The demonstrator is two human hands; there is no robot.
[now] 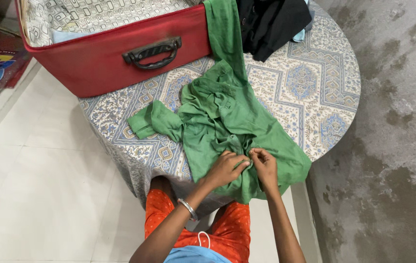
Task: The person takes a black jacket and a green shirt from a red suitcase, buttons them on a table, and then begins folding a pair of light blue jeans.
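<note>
Head camera looks down at a small table with a blue and cream patterned cloth (310,92). A crumpled green cotton shirt (227,122) lies in the middle of it, and its near edge hangs over the table's near side.

Both hands are on the near part of the shirt, very close together. The left hand (225,168) has its fingers curled shut and pinches a bit of green cloth. The right hand (265,165) also has its fingertips pressed together on the cloth, just beside the left. It looks like they are working on a button or a small spot on the shirt front. My guess is that this step is doing up or undoing the shirt. A next move would need a small, careful pull with the fingertips, with the cloth kept flat.

On the far left sits an open red suitcase (96,63) with a black handle. A dark black garment (273,22) lies at the far side, touching the top of the green shirt.

What the fingers pinch is too small to see. The suitcase and the black garment are cut off at the top. A silver bangle (187,208) is on the left wrist.
</note>
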